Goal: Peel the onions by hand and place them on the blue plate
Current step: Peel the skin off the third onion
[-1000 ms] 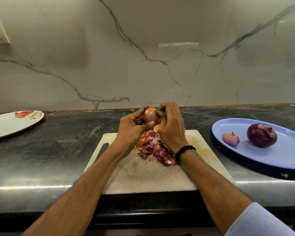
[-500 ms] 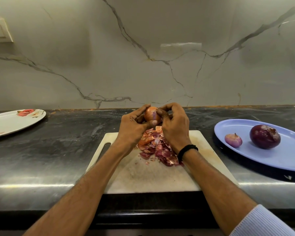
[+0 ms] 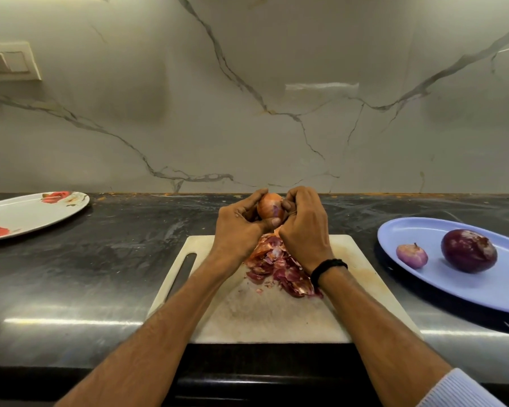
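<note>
An orange-brown onion [image 3: 270,206] with a purple patch showing is held above the far edge of the white cutting board [image 3: 265,315]. My left hand [image 3: 238,230] cups it from the left, thumb under it. My right hand [image 3: 304,227] grips it from the right, fingertips curled onto its top. A heap of reddish onion skins [image 3: 279,268] lies on the board below the hands. The blue plate [image 3: 441,284] at the right holds a small peeled onion [image 3: 412,255] and a large dark purple onion [image 3: 469,250].
A white plate with red flowers [image 3: 27,214] lies on the black counter at the far left. A marble wall rises right behind the counter, with a switch plate [image 3: 8,61] at upper left. The counter's front edge runs just below the board.
Both hands stay on the onion and have shifted their grip a little, the right fingers curling tighter over its top. The camera has tilted slightly.
</note>
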Action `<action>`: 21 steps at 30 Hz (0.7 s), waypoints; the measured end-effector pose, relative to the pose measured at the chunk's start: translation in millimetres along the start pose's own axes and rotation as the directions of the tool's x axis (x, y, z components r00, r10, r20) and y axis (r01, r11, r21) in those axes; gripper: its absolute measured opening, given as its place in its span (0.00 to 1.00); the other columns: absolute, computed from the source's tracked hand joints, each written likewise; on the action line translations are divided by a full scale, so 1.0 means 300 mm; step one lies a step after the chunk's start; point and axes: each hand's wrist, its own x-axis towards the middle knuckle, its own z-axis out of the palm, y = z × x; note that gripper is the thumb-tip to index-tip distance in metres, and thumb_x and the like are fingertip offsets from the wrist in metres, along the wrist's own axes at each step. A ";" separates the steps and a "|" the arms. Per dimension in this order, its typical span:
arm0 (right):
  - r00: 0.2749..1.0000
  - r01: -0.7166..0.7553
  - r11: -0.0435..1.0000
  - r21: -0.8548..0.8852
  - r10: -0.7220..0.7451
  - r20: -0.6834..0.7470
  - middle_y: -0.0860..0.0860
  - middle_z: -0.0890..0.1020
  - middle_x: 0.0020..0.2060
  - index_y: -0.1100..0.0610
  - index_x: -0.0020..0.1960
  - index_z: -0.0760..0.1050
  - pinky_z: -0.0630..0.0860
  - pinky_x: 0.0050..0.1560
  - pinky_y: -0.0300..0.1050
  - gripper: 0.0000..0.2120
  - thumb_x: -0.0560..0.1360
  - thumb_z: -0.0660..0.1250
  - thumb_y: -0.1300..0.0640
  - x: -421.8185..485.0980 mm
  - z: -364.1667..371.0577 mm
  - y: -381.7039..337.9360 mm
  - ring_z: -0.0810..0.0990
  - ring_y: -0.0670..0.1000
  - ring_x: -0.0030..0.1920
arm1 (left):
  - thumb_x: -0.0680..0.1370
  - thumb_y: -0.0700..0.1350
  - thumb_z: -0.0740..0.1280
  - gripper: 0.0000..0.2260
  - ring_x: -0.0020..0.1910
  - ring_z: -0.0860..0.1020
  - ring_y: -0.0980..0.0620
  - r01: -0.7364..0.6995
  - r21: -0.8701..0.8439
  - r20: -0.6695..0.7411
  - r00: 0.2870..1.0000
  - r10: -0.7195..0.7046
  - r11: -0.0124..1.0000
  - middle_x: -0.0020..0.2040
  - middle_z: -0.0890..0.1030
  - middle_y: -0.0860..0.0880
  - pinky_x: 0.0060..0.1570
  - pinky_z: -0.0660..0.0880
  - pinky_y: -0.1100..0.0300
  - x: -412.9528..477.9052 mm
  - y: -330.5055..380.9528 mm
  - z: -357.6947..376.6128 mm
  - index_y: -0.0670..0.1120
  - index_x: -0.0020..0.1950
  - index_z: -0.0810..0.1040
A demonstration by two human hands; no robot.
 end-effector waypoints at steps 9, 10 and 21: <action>0.999 0.022 1.000 0.002 -0.022 0.025 0.53 0.70 0.40 0.57 0.42 0.65 0.65 0.41 0.24 0.04 0.69 0.53 0.60 -0.001 -0.006 -0.002 0.64 0.39 0.37 | 0.69 0.31 0.78 0.30 0.56 0.82 0.61 0.005 -0.024 -0.056 0.998 -0.007 1.000 0.57 0.83 0.53 0.59 0.80 0.60 -0.008 0.005 0.016 0.44 0.69 0.78; 0.999 0.025 1.000 0.000 -0.025 0.024 0.53 0.70 0.40 0.57 0.42 0.66 0.66 0.41 0.24 0.04 0.69 0.54 0.62 -0.003 -0.008 -0.005 0.65 0.39 0.37 | 0.69 0.31 0.78 0.30 0.56 0.82 0.61 0.009 -0.033 -0.063 0.998 -0.011 0.999 0.57 0.83 0.53 0.59 0.79 0.61 -0.012 0.008 0.016 0.44 0.69 0.79; 1.000 -0.015 0.999 0.040 0.015 0.011 0.53 0.78 0.47 0.61 0.51 0.74 0.70 0.45 0.27 0.04 0.76 0.66 0.66 -0.007 0.004 0.004 0.75 0.49 0.45 | 0.70 0.32 0.78 0.29 0.52 0.84 0.59 0.077 -0.151 -0.059 0.994 -0.087 0.985 0.54 0.84 0.53 0.51 0.81 0.63 -0.002 0.022 -0.004 0.42 0.70 0.78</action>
